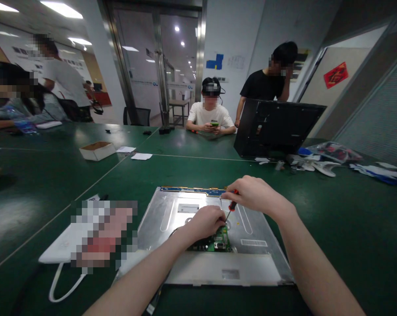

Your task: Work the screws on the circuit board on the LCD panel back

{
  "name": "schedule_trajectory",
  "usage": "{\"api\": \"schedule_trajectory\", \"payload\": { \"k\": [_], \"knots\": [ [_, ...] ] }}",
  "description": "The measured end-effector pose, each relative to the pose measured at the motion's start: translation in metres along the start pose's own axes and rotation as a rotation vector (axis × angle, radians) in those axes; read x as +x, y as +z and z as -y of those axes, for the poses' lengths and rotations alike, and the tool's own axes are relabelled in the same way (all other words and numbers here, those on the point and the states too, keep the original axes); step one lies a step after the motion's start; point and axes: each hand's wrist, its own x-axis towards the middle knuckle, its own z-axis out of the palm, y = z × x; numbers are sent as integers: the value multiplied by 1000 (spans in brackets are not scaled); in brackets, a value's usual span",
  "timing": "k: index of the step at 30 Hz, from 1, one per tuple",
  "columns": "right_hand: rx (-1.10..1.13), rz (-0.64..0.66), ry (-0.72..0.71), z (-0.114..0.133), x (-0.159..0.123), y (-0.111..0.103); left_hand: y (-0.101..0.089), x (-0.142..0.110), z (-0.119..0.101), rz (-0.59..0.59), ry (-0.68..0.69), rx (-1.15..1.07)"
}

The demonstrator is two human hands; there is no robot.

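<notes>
My right hand [251,193] is wrapped around the red and black handle of a screwdriver [232,206]. Its shaft points down toward the upper edge of a green circuit board [221,240]. Close beside the shaft's tip is my left hand [209,221], with its fingers pinched together; what they hold, if anything, is hidden. The board lies on the silver metal back of a display panel [172,219], partly covered by my left hand and forearm. A narrow blue circuit strip [185,190] runs along the panel's far edge.
To the left lie a white power bank [58,245] with a white cable [55,285] and a blurred-out item. Farther off are an open box [98,151] and papers [142,156]. A black monitor housing [280,127] stands at the right. Several people are around the green table [192,169].
</notes>
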Motion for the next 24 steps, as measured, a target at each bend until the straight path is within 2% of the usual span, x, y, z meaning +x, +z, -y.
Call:
{"api": "schedule_trajectory", "payload": {
  "k": [6,13,24],
  "knots": [
    [3,-19,-51,-1,-6,0,2,-1,-1,-18,1,35],
    [150,32,-102,-13,-5,4,3,-2,-1,-32,15,36],
    [140,-57,-131,1,3,7,4,-2,-1,-23,1,36]
  ]
}}
